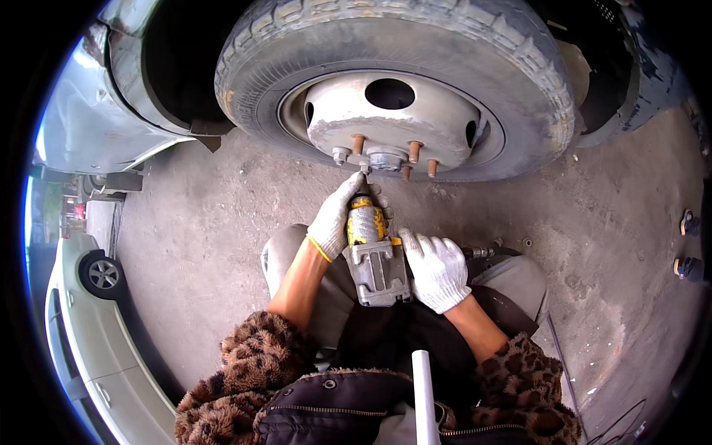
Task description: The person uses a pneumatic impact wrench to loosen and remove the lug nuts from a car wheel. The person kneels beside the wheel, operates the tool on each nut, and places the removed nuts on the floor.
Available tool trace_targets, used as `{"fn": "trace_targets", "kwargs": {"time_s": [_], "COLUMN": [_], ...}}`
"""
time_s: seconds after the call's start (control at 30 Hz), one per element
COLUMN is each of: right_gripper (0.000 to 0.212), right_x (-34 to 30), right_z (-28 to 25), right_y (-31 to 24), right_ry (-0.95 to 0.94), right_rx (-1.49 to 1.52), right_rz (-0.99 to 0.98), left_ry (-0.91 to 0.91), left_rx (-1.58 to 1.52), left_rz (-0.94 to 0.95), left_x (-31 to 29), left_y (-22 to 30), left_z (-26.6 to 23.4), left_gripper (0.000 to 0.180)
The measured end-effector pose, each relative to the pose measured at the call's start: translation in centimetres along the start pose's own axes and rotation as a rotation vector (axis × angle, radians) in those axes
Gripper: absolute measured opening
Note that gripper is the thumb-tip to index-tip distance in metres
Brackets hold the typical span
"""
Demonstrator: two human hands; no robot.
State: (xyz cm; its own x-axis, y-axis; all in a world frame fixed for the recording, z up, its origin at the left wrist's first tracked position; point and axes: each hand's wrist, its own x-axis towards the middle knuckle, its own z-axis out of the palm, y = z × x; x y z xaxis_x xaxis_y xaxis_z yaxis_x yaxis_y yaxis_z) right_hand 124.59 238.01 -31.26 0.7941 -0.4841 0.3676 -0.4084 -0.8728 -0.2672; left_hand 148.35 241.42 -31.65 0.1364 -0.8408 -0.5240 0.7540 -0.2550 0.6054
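A white rod point(423, 397) rises from 6 o'clock, cut off by the lower edge; beyond it a wrench point(377, 259) sits near the centre, gripped from both sides.
The left hand point(332, 219) wraps the nose and covers its tip, so contact with the nut point(364, 169) is hard to make out; the right hand point(439, 268) holds the rear from 3 o'clock, hiding the handle. The wrench's long axis runs roughly 12 to 6, nose at 12 toward the wheel point(341, 107), whose top is cut off. Knees point(279, 248) flank the wrench at 9 and 4. Floor point(196, 222) spreads beyond them on both sides; a hose fitting point(480, 252) shows at 3, and a car point(111, 348) at 8 is cut off by the rim.
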Motion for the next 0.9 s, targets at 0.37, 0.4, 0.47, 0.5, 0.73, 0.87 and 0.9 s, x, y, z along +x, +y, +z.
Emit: {"fn": "trace_targets", "kwargs": {"time_s": [0.37, 0.4, 0.47, 0.5, 0.73, 0.87, 0.9], "right_gripper": [0.062, 0.066, 0.068, 0.069, 0.072, 0.067, 0.064], "right_x": [3.1, 3.2, 3.7, 3.8, 4.5, 4.4, 4.6], "right_z": [7.8, 8.1, 8.6, 9.0, 10.0, 9.3, 9.1], "right_y": [-7.6, -8.3, -8.7, -8.9, -8.0, -6.7, -6.6], "right_ry": [0.040, 0.057, 0.042, 0.025, -0.040, -0.073, -0.079], "right_rx": [0.096, 0.104, 0.107, 0.119, 0.176, 0.195, 0.206], "right_rz": [0.302, 0.313, 0.351, 0.371, 0.425, 0.387, 0.372], "left_ry": [-0.240, -0.231, -0.216, -0.203, -0.048, -0.041, -0.037], "left_rx": [-0.129, -0.083, 0.013, 0.031, 0.290, 0.290, 0.296], "left_rz": [-0.066, -0.057, -0.040, -0.028, 0.064, 0.046, 0.058], "left_x": [0.7, 0.6, 0.6, 0.5, 1.4, 2.1, 2.3], "left_y": [4.4, 4.8, 5.5, 5.7, 6.5, 6.1, 6.0], "left_z": [-4.1, -4.3, -4.4, -4.6, -3.2, -2.9, -3.1], "left_gripper": [0.040, 0.039, 0.038, 0.037, 0.039, 0.042, 0.043]}}
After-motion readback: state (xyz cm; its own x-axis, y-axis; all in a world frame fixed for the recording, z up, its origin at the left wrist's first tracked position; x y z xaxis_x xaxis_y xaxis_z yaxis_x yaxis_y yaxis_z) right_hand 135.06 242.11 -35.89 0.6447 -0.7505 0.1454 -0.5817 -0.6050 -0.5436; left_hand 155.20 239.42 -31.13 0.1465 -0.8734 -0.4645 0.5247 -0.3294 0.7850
